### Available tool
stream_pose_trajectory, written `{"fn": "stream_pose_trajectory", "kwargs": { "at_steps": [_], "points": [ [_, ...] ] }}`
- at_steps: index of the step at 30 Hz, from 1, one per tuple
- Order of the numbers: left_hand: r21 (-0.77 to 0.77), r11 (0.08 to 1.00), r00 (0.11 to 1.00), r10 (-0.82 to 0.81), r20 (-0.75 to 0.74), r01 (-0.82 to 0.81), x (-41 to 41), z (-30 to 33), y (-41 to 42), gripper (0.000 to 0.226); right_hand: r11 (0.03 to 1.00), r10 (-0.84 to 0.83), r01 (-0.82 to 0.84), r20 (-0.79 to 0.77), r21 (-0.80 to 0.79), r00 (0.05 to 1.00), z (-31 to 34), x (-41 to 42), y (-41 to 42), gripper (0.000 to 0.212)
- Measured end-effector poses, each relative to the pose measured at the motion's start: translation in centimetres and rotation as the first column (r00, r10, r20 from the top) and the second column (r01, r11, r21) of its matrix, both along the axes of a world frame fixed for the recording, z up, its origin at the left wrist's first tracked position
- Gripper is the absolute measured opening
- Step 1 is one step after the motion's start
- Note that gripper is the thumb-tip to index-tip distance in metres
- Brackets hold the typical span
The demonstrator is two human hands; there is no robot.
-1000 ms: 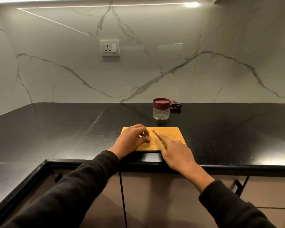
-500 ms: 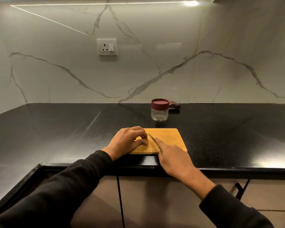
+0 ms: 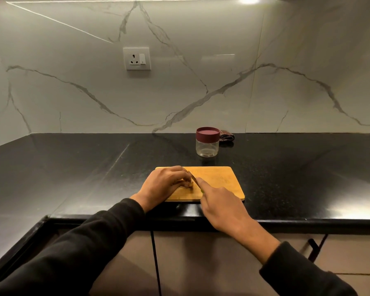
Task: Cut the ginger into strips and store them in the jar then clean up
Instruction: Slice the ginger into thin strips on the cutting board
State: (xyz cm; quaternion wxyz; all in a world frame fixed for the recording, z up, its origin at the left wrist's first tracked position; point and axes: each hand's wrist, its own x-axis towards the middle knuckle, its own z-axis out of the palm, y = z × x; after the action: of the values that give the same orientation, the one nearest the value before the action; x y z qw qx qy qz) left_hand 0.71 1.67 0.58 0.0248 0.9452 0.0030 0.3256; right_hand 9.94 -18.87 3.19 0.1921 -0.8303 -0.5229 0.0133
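Note:
A wooden cutting board [image 3: 220, 180] lies near the front edge of the black counter. My left hand [image 3: 166, 185] rests on the board's left part, fingers curled over a small piece of ginger [image 3: 190, 185] that is mostly hidden. My right hand [image 3: 220, 205] grips a knife [image 3: 193, 179] with a green handle, index finger stretched along the blade's back. The blade sits right against my left fingertips. A clear glass jar [image 3: 207, 145] with a dark red lid stands behind the board, lid on.
A folded dark cloth [image 3: 226, 136] lies behind the jar by the marble wall. A wall socket [image 3: 136, 58] sits above the counter. Cabinet doors with black handles [image 3: 313, 248] are below the counter edge.
The knife blade has shifted left until it meets my left fingertips. The green handle is now almost hidden by my right hand. The view has drifted slightly.

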Motion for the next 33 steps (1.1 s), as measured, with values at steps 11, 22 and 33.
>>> {"fn": "stream_pose_trajectory", "kwargs": {
  "at_steps": [11, 22, 33],
  "points": [
    [0.016, 1.0, 1.0, -0.026, -0.003, 0.026, 0.1, 0.1, -0.2, 0.016, 0.999, 0.04, -0.04, -0.025, -0.001, 0.999, 0.1, -0.1, 0.3, 0.054],
    [0.014, 0.999, 1.0, -0.031, 0.003, 0.031, 0.0, 0.2, -0.3, 0.016, 0.997, 0.073, -0.069, -0.099, 0.046, 0.992, -0.3, -0.1, 0.9, 0.053],
    [0.008, 0.999, 0.999, -0.04, 0.023, 0.039, -0.1, 0.2, -0.6, 0.018, 0.997, 0.075, -0.07, -0.128, 0.042, 0.989, 0.3, 0.3, 1.8, 0.053]
  ]
}}
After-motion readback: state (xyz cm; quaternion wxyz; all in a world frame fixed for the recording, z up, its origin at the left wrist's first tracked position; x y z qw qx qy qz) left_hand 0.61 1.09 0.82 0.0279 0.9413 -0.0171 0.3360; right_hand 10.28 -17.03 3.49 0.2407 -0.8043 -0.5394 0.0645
